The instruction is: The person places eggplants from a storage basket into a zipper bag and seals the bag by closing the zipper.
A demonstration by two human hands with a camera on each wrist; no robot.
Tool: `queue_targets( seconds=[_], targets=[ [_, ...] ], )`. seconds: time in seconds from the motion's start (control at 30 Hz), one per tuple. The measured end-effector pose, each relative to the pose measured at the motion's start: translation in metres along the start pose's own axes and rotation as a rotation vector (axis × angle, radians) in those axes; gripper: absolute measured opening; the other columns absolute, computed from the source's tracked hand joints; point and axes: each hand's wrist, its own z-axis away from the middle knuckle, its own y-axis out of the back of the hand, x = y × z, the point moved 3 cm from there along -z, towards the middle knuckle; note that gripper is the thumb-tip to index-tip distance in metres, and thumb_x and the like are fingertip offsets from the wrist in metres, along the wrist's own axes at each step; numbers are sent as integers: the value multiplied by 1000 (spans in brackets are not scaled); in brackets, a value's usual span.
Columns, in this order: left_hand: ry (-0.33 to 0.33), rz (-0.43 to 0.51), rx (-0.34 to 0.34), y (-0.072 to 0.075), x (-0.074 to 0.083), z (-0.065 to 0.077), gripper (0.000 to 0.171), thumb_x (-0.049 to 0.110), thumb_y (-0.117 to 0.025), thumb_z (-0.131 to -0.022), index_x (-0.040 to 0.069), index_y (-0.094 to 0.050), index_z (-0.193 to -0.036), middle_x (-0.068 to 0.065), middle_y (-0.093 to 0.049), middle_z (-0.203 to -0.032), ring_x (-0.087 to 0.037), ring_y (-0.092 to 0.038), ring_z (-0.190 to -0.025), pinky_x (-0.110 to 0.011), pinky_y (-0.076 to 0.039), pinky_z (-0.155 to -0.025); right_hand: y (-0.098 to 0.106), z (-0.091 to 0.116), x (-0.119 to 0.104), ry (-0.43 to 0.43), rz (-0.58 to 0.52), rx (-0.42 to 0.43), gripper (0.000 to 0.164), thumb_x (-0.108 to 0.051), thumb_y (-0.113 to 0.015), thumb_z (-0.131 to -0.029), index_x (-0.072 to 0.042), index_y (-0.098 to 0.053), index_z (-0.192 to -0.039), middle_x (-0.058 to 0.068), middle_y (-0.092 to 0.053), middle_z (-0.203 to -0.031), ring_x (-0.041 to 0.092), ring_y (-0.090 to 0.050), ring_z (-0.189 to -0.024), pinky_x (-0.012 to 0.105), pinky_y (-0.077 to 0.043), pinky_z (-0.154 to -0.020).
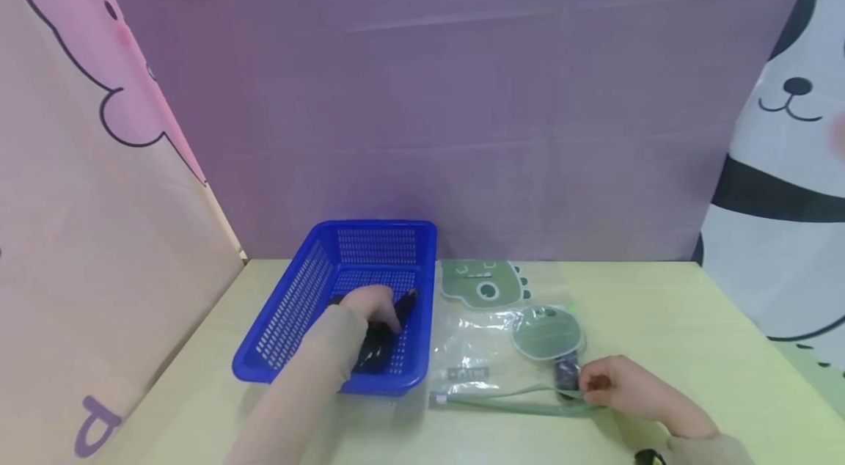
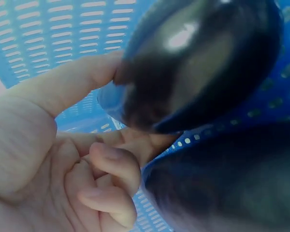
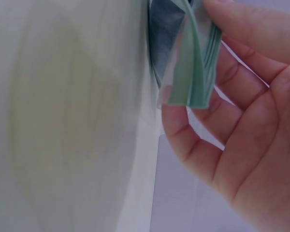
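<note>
Head view looks ahead, down; wrists look close; left shares basket (image 1: 378, 249), right bag (image 1: 478, 344).

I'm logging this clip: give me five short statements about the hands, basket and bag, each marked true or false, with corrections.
1. The left hand is inside the basket. True.
2. The basket is red. False: it is blue.
3. The left hand grips a glossy dark item. True.
4. The right hand touches nothing. False: it holds the green edge of the bag.
5. The bag lies to the right of the basket in the head view. True.
</note>
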Motion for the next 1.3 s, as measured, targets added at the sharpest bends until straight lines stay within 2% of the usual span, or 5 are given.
queue_targets(
  seconds=[0.4, 0.67, 0.87, 1.07, 1.3],
  targets=[
    [-84, -44, 18, 1, 3, -7, 31, 23, -77, -75, 7, -65, -99, -7, -66, -86, -23, -62, -80, -45, -52, -85, 2, -1, 2, -6, 6, -14, 5, -10, -67, -82, -12, -64, -80, -13, -60, -77, -4, -48, -68, 20, -44, -58],
    [-125, -44, 39, 7, 7, -3, 30, 30, -73, -79, 7, -65, -97, -6, -64, -85, -21, -60, -78, -43, -52, -82, 2, -1, 2, 4, 4, -18, 4, -10, -67, -83, -11, -64, -80, -13, -59, -77, -4, -47, -68, 20, -44, -58],
    [-178, -61, 99, 14, 12, -2, 28, 29, -69, -83, 3, -65, -95, -7, -65, -84, -20, -60, -75, -40, -52, -80, 2, -1, 3, 27, 19, -4, 4, -10, -67, -83, -10, -64, -80, -14, -60, -77, -5, -48, -68, 20, -45, -58],
    [-171, -11, 157, 21, 11, 0, 31, 23, -65, -86, 0, -64, -107, -12, -66, -97, -23, -62, -86, -44, -51, -87, 1, -1, 2, 52, 22, 1, 4, -10, -67, -83, -10, -64, -80, -14, -61, -77, -6, -48, -69, 20, -45, -58],
    [-167, 7, 179, 29, 15, 7, 42, 24, -57, -92, -3, -55, -123, -20, -60, -122, -34, -58, -111, -50, -44, -99, 1, -1, 1, 77, 26, 9, 4, -11, -67, -82, -11, -64, -79, -13, -62, -77, -6, -49, -69, 20, -46, -58]
  ],
)
